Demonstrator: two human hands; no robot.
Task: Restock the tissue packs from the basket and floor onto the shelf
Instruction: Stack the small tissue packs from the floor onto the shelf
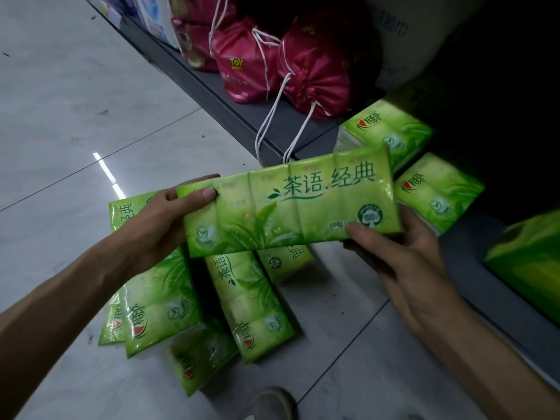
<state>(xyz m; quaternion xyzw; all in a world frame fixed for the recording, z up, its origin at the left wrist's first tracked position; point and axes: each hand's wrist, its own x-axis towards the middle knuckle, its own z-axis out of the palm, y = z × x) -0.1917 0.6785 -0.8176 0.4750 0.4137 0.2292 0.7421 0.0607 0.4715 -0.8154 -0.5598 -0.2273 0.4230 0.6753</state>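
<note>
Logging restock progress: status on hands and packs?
Both hands, left hand and right hand, grip one green tissue pack. Floor packs remain. Shelf path clear.

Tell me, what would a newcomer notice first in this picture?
A long green tissue pack fills the centre, held at its ends by the left hand and right hand. More green packs lie scattered on the floor below; pink drawstring bags sit on the shelf above.
</note>
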